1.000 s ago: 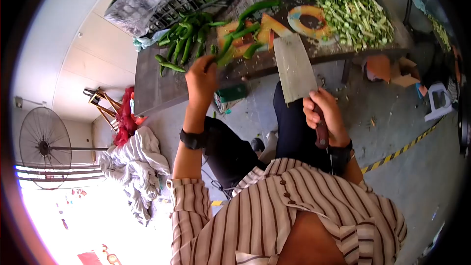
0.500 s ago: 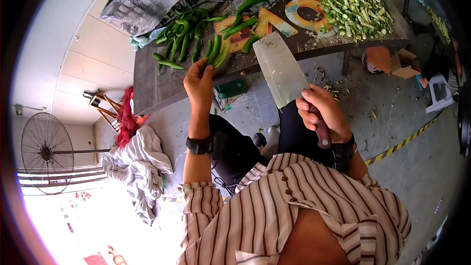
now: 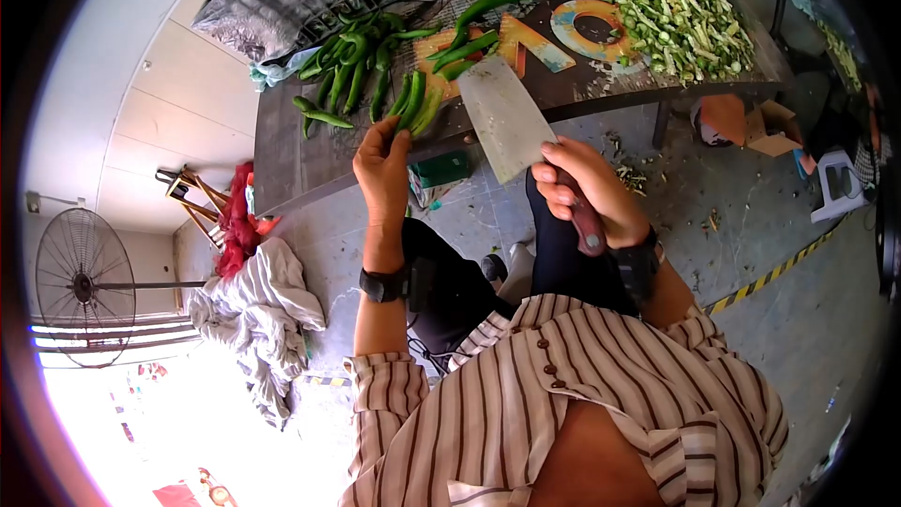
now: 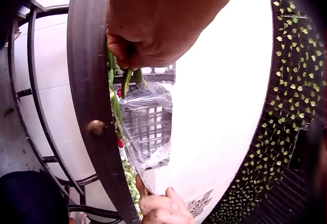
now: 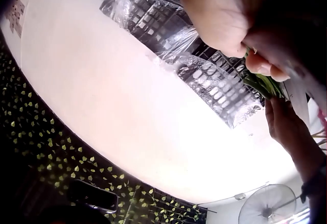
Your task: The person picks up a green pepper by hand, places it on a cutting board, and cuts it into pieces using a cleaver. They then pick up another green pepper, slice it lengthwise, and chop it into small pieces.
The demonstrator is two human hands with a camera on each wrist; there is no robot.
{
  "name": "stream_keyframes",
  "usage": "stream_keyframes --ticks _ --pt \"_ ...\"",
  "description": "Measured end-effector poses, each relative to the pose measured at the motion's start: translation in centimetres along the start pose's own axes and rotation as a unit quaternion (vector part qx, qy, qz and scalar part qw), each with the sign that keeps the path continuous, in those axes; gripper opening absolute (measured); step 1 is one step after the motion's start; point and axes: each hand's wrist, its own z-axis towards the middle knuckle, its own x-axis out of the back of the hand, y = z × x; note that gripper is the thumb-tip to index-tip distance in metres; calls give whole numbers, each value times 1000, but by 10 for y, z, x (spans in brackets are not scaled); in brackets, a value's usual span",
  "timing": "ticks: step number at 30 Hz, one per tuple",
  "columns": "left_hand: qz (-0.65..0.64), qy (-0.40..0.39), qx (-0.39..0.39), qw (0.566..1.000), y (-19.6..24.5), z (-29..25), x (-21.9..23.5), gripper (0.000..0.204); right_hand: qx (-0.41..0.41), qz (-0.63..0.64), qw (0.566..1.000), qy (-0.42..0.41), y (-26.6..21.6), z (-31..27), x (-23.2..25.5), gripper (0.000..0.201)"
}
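Some green peppers (image 3: 414, 99) are pinched between the thumb and fingers of the left hand (image 3: 382, 167), at the near edge of the counter (image 3: 291, 160). A cleaver (image 3: 507, 122) is gripped by its handle in the right hand (image 3: 605, 192), the blade slanted toward the far left. Whole peppers (image 3: 353, 61) are heaped on the left; chopped pieces (image 3: 685, 23) are piled at the far right.

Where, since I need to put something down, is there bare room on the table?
Widest: left front corner of the table, bordered by its edges and the whole green peppers. A narrow strip shows between the chopped green pieces and the table's right end. It is crowded back left, by the wrapped crate, and mid-table, behind the cleaver, by loose peppers.
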Motion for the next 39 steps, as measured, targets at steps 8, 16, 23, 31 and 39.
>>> stream_keyframes --ticks 8,16,23,31,39 --pt "70 -16 -5 997 11 -2 -6 24 6 -57 998 17 -4 4 -7 18" --pt "74 -47 4 996 10 1 -9 23 -19 -83 996 12 -8 -40 -1 19" --pt "88 -55 1 995 17 2 -15 23 -57 -92 994 -25 -2 -42 -5 19" --pt "133 -59 -38 989 31 -6 -15 21 -33 -157 987 -34 8 -31 3 22" --pt "145 -45 -62 986 37 -7 -14 21 52 -226 971 58 -9 -29 0 19"
